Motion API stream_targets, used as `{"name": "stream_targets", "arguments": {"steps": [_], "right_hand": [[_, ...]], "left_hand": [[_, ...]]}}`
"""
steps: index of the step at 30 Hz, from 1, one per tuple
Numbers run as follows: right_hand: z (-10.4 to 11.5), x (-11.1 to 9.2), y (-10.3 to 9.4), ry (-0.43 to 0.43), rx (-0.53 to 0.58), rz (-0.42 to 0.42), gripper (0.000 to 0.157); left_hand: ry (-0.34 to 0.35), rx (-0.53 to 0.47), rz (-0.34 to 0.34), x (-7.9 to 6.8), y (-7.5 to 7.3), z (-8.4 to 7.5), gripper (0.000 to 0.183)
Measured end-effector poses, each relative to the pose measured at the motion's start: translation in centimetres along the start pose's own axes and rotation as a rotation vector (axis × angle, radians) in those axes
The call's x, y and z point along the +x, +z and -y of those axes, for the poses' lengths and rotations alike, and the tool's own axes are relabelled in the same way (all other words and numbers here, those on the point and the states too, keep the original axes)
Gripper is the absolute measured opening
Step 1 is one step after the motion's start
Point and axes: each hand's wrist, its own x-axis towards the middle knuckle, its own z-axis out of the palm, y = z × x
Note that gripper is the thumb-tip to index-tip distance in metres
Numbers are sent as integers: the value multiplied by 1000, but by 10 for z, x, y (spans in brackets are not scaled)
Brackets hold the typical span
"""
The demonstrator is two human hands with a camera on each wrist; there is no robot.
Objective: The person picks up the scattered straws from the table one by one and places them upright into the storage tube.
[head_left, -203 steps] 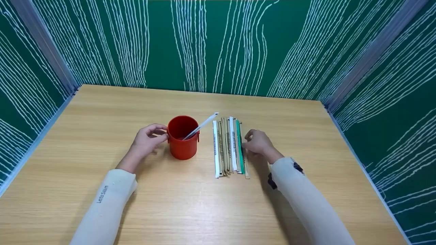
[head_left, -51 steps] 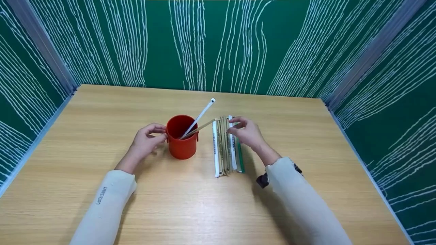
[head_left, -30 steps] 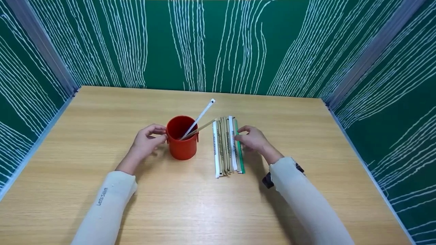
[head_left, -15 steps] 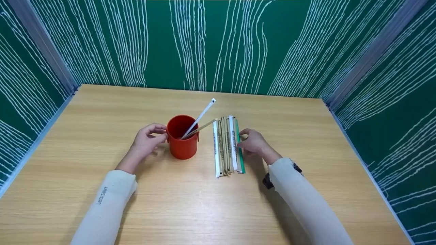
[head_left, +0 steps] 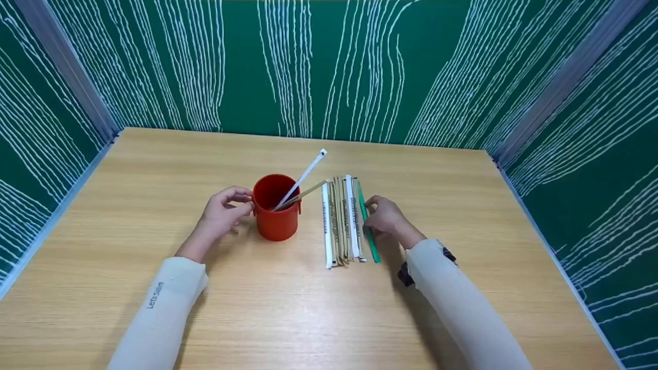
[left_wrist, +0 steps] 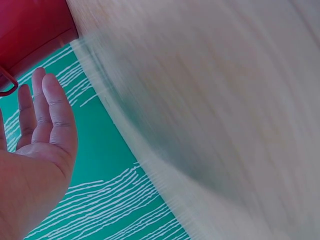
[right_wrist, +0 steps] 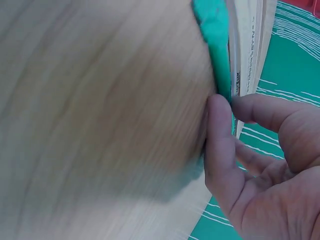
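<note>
A red cup (head_left: 276, 226) with small side lugs stands upright on the table. A white wrapped straw (head_left: 311, 167) and a brown wrapped straw (head_left: 311, 190) lean out of it to the right. My left hand (head_left: 221, 213) touches the cup's left side with thumb and index finger; in the left wrist view its other fingers (left_wrist: 59, 112) extend loosely below the cup. Right of the cup lies a row of paper-wrapped straws (head_left: 327, 231), mostly brown with some white. At the row's right edge my right hand (head_left: 389, 216) pinches a green wrapped straw (right_wrist: 218, 55) between thumb and finger.
The wooden table (head_left: 288, 318) meets a green wall (head_left: 247, 67) with white wavy lines at its back edge. Green panels also rise on the left and right, joined by grey corner posts (head_left: 555, 77).
Since the oldest frame, a brown straw has gone from the row's right end into the cup. Just now the green straw has shifted right, away from the row. The left hand stays put.
</note>
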Motion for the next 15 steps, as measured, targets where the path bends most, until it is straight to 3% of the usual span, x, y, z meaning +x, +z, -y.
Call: {"name": "stream_targets", "arguments": {"steps": [8,15], "right_hand": [[-4,0,2,-22,-38,-49,50],[-3,2,2,26,-58,-83,45]], "left_hand": [[36,-2,-27,6,1,11,26],[5,-8,-8,4,1,9,28]]}}
